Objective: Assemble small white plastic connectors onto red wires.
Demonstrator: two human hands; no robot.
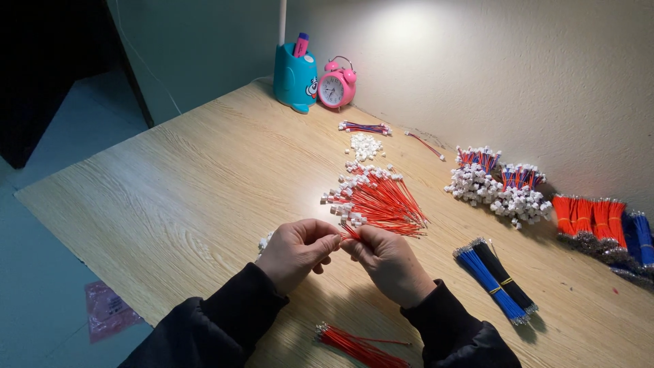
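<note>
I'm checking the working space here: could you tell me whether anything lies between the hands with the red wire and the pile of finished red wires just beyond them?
Nothing visible does. The left hand and right hand pinch a red wire, and only bare table separates them from the pile of red wires with white connectors.

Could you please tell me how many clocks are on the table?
1. The pink alarm clock stands at the table's far edge by the wall, right beside the teal pen holder. No other shows, and nothing seems to hide one.
</note>
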